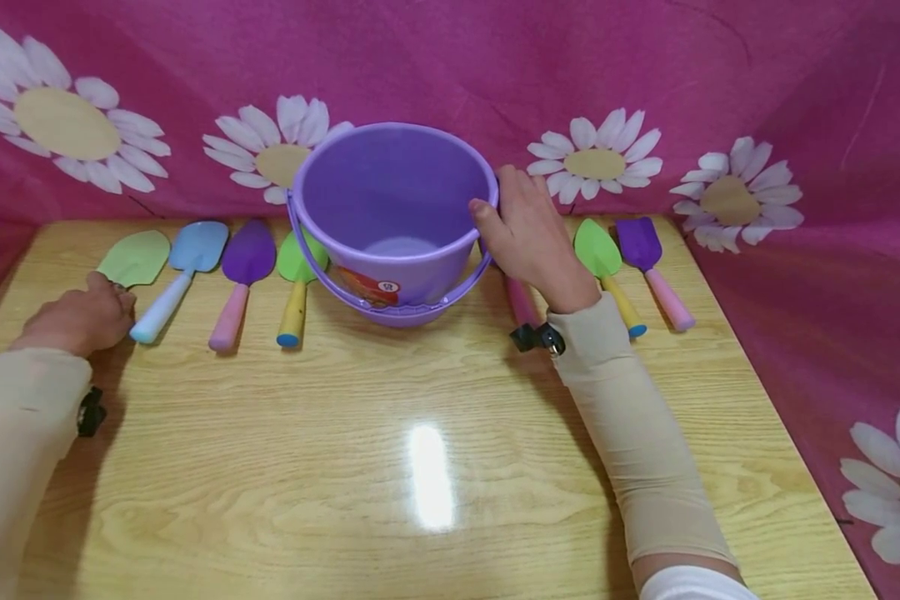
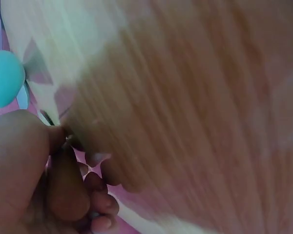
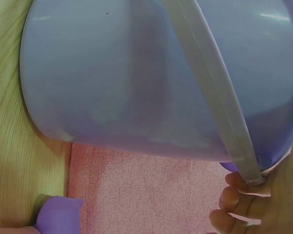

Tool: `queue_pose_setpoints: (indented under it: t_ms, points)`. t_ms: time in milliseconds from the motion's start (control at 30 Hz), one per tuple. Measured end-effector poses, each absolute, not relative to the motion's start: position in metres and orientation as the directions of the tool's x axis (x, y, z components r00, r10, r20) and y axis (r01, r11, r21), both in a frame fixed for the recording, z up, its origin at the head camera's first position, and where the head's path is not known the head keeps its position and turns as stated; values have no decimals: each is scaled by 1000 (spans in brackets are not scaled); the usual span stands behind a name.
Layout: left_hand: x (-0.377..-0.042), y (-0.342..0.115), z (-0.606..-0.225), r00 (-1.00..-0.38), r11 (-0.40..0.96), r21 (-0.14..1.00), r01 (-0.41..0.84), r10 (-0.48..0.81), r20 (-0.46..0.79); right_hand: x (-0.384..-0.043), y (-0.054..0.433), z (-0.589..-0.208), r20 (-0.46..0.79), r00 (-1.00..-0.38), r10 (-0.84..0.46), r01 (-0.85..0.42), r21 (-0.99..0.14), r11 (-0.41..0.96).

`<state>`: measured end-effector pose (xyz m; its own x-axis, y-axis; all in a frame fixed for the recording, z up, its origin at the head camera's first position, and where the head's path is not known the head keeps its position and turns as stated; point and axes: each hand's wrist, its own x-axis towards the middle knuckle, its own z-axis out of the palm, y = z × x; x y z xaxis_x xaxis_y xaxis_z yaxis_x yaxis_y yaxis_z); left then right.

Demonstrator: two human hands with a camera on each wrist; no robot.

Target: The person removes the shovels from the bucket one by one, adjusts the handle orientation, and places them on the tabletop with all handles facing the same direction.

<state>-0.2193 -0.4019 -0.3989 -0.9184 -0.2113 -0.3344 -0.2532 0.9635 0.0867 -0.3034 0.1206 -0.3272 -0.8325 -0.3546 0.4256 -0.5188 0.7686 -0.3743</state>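
A purple bucket stands at the back middle in the head view, its handle hanging down over the front. My right hand grips the right side of its rim, thumb over the edge. In the right wrist view the bucket wall fills most of the picture, with curled fingers beside the handle's joint. At the far left, my left hand holds a shovel with a pale green blade; the fist covers its handle in the head view. The left wrist view shows the handle's end within the curled fingers.
Several toy shovels lie in a row: a blue one, a purple-and-pink one, green-and-yellow ones, and a square purple one. A pink handle shows below the right hand. Pink flowered cloth borders the wooden table.
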Motion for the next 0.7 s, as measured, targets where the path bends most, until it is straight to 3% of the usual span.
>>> queue_pose_setpoints:
  t_ms: [400,700]
  points:
    - [-210,-412,-403,-922,951,100,-293,-253,-293,-307,124,-335,441,-829,-343,-523,-398,753]
    - [-198,-431,-402,-947,929,182,-321,-319,-43,-312,136,-344,400,-877,-266,-455,-519,723]
